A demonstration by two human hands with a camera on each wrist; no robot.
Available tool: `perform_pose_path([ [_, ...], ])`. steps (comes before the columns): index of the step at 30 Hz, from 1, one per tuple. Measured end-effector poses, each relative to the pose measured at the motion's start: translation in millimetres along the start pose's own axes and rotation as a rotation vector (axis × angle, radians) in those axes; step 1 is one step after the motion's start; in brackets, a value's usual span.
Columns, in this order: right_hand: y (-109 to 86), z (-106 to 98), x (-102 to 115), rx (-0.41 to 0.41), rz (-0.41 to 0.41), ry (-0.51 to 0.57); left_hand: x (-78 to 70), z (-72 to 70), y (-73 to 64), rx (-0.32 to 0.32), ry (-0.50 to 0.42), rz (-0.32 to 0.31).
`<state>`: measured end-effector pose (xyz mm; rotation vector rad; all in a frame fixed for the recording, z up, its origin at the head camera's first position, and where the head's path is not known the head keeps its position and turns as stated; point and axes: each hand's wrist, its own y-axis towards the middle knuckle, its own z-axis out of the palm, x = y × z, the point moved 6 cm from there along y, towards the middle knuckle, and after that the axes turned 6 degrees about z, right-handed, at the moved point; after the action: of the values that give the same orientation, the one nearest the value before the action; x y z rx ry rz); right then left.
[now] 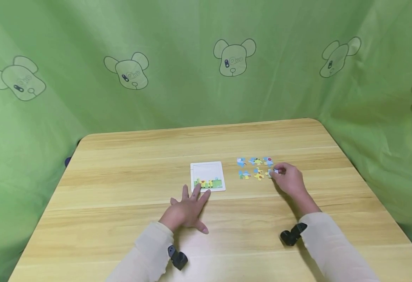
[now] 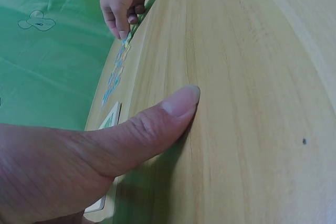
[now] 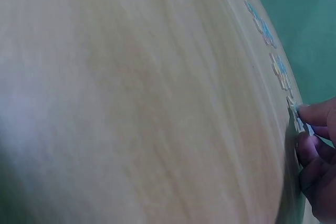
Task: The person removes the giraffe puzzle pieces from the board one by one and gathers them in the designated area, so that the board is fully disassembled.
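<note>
A white square puzzle tray lies mid-table, with a strip of green and yellow picture pieces along its near side. My left hand is spread with straight fingers, fingertips at the tray's near edge; its thumb stretches over the wood in the left wrist view. To the right, my right hand pinches a jigsaw puzzle piece between thumb and fingers. In the right wrist view those fingertips hold the same piece, partly covering it.
Several loose puzzle pieces, among them a yellow one and one with a red spot, lie in two rows right of the tray. The wooden table meets a green curtain on the far side and both flanks.
</note>
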<state>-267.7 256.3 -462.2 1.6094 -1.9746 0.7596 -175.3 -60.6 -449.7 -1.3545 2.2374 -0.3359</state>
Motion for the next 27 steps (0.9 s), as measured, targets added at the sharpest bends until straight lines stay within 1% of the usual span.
perform_pose_path([
  [5, -1.1, 1, 5, 0.011, -0.054, -0.059, -0.1, 0.1, 0.0, 0.001, -0.003, 0.001],
  [10, -2.7, 1, 6, 0.009, -0.068, -0.098, 0.2, 0.4, 0.8, -0.002, 0.000, 0.004],
  [13, -2.9, 2, 5, 0.002, -0.069, -0.099, 0.3, 0.4, 1.3, -0.005, 0.003, 0.005],
  [17, -2.6, 2, 3, -0.003, -0.058, -0.073, 0.8, 1.0, 1.6, -0.007, 0.000, 0.006],
  [21, -2.3, 1, 2, -0.029, -0.051, -0.035, 1.7, 2.4, 1.8, -0.015, 0.002, 0.009],
  [24, -3.6, 0, 6, -0.042, -0.059, 0.014, 1.6, 3.4, 1.4, -0.027, 0.003, 0.013],
  [27, -5.3, 2, 16, -0.036, -0.081, 0.066, -0.1, 4.5, -0.3, -0.032, -0.011, 0.016],
])
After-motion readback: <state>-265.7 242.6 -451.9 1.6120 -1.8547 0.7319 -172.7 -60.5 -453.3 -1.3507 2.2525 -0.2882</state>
